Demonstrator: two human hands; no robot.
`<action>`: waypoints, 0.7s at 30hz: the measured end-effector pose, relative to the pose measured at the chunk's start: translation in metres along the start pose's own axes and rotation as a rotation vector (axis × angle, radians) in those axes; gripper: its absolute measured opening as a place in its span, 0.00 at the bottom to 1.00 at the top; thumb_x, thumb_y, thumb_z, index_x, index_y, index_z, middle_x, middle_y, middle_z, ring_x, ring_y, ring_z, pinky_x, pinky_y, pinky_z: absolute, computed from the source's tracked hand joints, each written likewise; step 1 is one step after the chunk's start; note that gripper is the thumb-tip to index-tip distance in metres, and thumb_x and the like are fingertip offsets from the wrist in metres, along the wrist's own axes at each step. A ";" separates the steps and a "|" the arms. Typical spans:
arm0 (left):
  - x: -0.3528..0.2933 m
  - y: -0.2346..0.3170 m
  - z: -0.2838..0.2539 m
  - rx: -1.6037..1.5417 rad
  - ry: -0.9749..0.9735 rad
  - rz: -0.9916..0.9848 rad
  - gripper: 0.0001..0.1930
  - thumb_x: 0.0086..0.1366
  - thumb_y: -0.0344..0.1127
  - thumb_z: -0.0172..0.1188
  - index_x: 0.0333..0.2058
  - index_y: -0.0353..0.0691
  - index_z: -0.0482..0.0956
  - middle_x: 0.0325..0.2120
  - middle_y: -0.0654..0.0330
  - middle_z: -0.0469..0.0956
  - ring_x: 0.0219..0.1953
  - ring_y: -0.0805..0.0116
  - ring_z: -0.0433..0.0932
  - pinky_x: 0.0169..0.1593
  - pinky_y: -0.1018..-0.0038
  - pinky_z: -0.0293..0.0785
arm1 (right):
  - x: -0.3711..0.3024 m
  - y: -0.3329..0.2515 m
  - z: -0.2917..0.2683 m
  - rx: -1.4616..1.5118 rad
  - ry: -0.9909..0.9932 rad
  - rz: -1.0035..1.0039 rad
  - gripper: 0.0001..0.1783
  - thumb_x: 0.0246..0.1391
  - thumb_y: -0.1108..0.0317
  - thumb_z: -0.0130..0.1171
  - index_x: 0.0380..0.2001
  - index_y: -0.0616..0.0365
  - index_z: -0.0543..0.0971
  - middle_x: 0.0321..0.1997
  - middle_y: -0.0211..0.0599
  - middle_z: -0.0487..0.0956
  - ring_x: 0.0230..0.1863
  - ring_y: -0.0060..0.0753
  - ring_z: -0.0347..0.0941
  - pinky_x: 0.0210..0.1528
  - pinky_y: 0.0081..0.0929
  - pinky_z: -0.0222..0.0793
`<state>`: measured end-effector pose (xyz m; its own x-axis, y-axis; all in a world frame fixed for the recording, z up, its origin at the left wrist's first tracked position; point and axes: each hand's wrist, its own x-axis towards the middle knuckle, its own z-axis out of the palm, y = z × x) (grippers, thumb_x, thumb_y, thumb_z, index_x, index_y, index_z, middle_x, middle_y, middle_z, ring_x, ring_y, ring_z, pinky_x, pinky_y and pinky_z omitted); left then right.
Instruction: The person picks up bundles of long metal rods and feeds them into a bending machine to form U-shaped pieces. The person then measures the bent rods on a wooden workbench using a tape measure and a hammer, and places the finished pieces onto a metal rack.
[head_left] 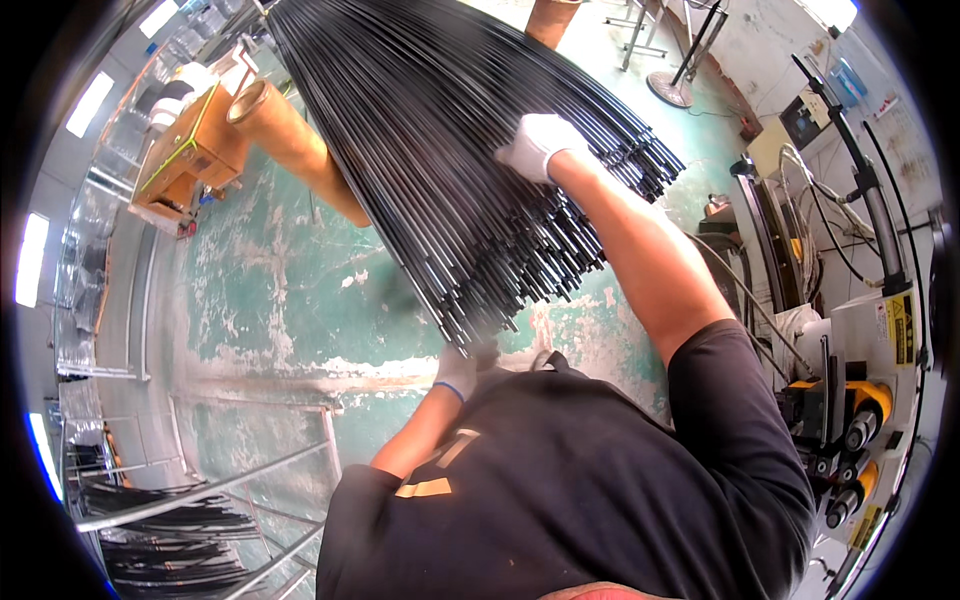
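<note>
A broad, fanned stack of long thin black rods (420, 130) stretches away from me, with the near ends uneven. My right hand (540, 145), in a white glove, lies across the top of the stack toward its right side. Its fingers curl down around rods, though the fingertips are hidden and how many they hold does not show. Just below the nearest rod ends at the front left, close to my body, is my left hand (456, 370), gloved in white with a blue cuff edge. Blur and shadow obscure its fingers.
Brown cylinders stand beside the stack, one tube (300, 150) on the left. A wooden cabinet (195, 150) is farther left. At lower left, a metal rack (200, 510) holds more black strips. Machinery with yellow-and-black parts (865, 410) lines the right. A round-based stand (672, 88) is at far right.
</note>
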<state>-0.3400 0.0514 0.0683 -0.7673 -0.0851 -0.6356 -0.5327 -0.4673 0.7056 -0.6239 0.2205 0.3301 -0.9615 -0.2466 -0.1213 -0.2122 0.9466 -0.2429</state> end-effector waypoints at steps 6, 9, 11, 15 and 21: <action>0.056 0.058 -0.062 0.315 -0.069 0.458 0.11 0.70 0.26 0.57 0.49 0.35 0.83 0.38 0.52 0.86 0.37 0.63 0.87 0.40 0.66 0.86 | 0.011 0.034 -0.016 0.000 -0.063 0.055 0.35 0.52 0.38 0.73 0.35 0.69 0.88 0.32 0.55 0.87 0.37 0.48 0.86 0.48 0.43 0.81; 0.066 0.081 -0.095 -0.249 0.122 0.052 0.12 0.72 0.28 0.57 0.52 0.38 0.80 0.38 0.49 0.86 0.36 0.56 0.87 0.39 0.59 0.87 | -0.014 0.034 -0.029 -0.017 -0.119 0.108 0.36 0.55 0.36 0.71 0.28 0.68 0.87 0.25 0.50 0.84 0.32 0.46 0.85 0.46 0.43 0.80; 0.067 0.096 -0.112 -0.296 0.262 0.008 0.10 0.72 0.30 0.58 0.50 0.41 0.80 0.38 0.48 0.86 0.35 0.51 0.86 0.40 0.51 0.86 | -0.035 0.043 -0.035 0.015 -0.126 0.130 0.36 0.56 0.37 0.70 0.29 0.69 0.86 0.25 0.50 0.84 0.32 0.46 0.84 0.45 0.44 0.79; 0.066 0.136 -0.136 -0.336 0.332 0.131 0.10 0.71 0.33 0.62 0.49 0.42 0.81 0.39 0.50 0.85 0.36 0.52 0.84 0.42 0.53 0.83 | -0.097 0.055 -0.041 0.110 -0.105 0.216 0.29 0.59 0.48 0.71 0.30 0.71 0.83 0.24 0.50 0.83 0.30 0.47 0.83 0.41 0.45 0.78; 0.028 0.250 -0.058 -0.227 -0.002 0.438 0.10 0.72 0.34 0.62 0.50 0.42 0.80 0.39 0.55 0.85 0.39 0.61 0.83 0.44 0.62 0.80 | -0.233 0.083 -0.051 0.116 -0.025 0.256 0.21 0.61 0.55 0.72 0.40 0.65 0.81 0.27 0.49 0.82 0.32 0.51 0.83 0.40 0.46 0.76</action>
<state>-0.4739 -0.1188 0.2090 -0.9026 -0.3145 -0.2940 -0.0693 -0.5679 0.8202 -0.4268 0.3670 0.3873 -0.9762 -0.0087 -0.2167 0.0603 0.9490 -0.3095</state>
